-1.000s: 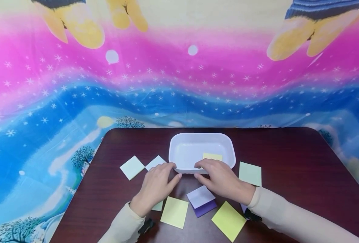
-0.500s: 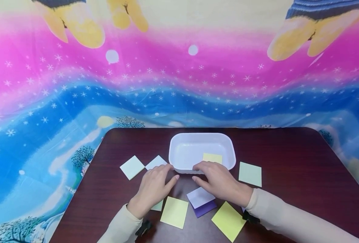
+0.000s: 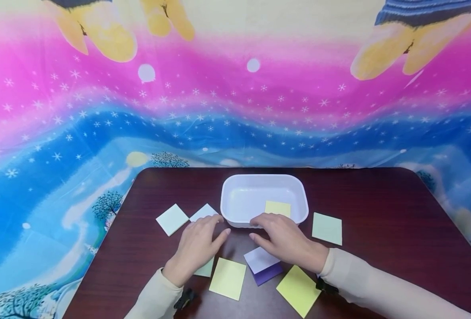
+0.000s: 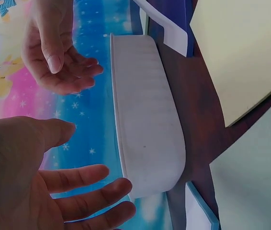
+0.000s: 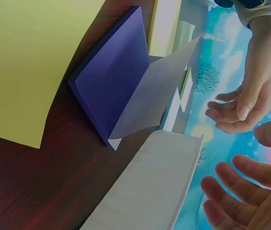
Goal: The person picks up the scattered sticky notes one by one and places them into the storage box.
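A white plastic tub point(image 3: 243, 195) stands toward the back of the table, a pale yellow sticky note pad point(image 3: 279, 208) lying inside it at the right. By its front left corner hovers my left hand point(image 3: 195, 246), fingers loosely bent, holding nothing. My right hand point(image 3: 289, 241) is at the front rim, also holding nothing, its thumb apart from the fingers. Both palms face each other in the wrist views. Below the right hand lies a purple pad point(image 5: 114, 76) with its top sheet folded up. A pale blue pad point(image 3: 203, 212) sits partly behind the left fingers.
More sticky note pads lie around: a whitish one point(image 3: 172, 219) at the left, pale green point(image 3: 327, 228) at the right, pale yellow point(image 3: 227, 279) and brighter yellow point(image 3: 299, 290) in front. Another green pad point(image 3: 206, 268) is partly hidden by the left hand. A printed cloth point(image 3: 235, 88) hangs behind.
Both hands have drawn back slightly from the tub's front rim, toward the person and a little left. The tub and pads have stayed in place.
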A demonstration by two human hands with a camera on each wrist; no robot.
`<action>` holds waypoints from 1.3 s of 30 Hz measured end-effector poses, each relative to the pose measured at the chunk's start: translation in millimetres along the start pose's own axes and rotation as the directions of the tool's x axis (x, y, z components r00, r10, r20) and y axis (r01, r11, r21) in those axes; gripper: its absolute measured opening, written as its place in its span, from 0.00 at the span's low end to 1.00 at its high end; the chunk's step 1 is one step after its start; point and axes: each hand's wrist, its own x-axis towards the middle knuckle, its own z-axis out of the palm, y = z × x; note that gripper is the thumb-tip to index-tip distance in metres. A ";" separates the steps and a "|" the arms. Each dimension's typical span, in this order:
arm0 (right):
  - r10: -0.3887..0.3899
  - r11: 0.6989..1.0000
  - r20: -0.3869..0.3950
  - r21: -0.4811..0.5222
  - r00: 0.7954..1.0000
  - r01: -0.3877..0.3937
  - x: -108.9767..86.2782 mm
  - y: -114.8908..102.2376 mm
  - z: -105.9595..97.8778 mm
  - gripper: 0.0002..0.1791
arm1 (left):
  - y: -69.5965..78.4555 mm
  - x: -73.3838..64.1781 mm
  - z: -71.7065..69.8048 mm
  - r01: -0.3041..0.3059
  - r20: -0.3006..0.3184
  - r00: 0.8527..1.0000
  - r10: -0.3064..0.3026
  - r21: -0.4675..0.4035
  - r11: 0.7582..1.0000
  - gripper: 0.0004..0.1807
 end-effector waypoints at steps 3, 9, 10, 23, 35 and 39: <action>-0.002 1.000 -0.001 -0.005 1.000 0.002 0.4 -0.6 0.7 0.15 | -2.2 -0.2 -0.4 0.004 -0.007 1.000 -0.004 0.001 1.000 0.18; -0.013 1.000 -0.012 -0.004 1.000 0.013 1.2 -1.8 1.5 0.14 | -6.2 -2.2 -0.4 0.018 -0.016 1.000 -0.018 -0.003 1.000 0.18; -0.016 1.000 -0.013 -0.003 1.000 0.016 1.3 -2.1 1.7 0.14 | -7.2 -2.8 -0.1 0.020 -0.019 1.000 -0.020 0.000 1.000 0.18; -0.022 1.000 0.000 0.018 1.000 0.022 3.2 -5.7 3.4 0.14 | -17.5 -7.3 1.1 0.035 -0.041 0.999 -0.034 0.011 0.999 0.18; -0.014 1.000 0.013 0.028 1.000 0.013 1.9 -7.4 5.7 0.14 | -26.3 -9.3 -4.9 0.097 -0.031 0.995 -0.098 -0.012 0.995 0.19; -0.017 0.999 0.010 0.035 1.000 0.016 1.2 -8.2 7.3 0.14 | -30.4 -9.7 -7.2 0.116 -0.029 0.993 -0.116 -0.010 0.993 0.19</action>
